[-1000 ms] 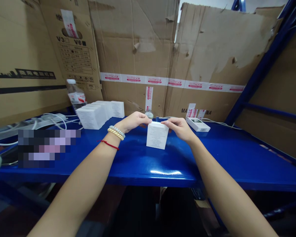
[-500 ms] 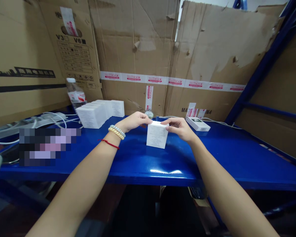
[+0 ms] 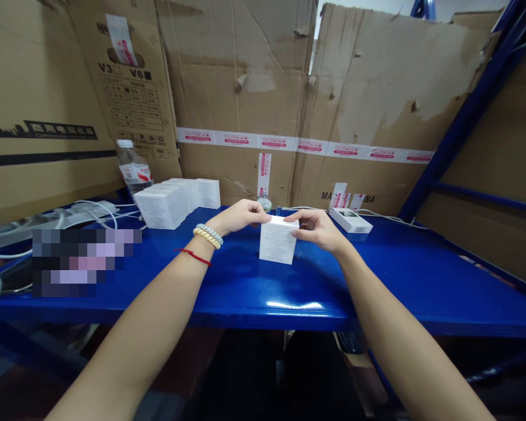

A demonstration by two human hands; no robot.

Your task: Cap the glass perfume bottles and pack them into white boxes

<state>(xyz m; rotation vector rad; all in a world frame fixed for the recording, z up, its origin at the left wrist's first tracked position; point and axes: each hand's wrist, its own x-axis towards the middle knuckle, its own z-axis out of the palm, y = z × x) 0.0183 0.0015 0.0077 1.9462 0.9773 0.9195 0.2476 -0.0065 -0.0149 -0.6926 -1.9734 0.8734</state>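
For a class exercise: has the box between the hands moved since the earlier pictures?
No; the box keeps its place against the vertical tape behind it.

At the left of the frame we see a clear plastic bottle (image 3: 134, 169) with a red-and-white label, near tangled white cables (image 3: 107, 215). Brown cardboard (image 3: 241, 105) fills the upper middle, crossed by printed tape (image 3: 236, 139); a blue post (image 3: 460, 117) slants at upper right.
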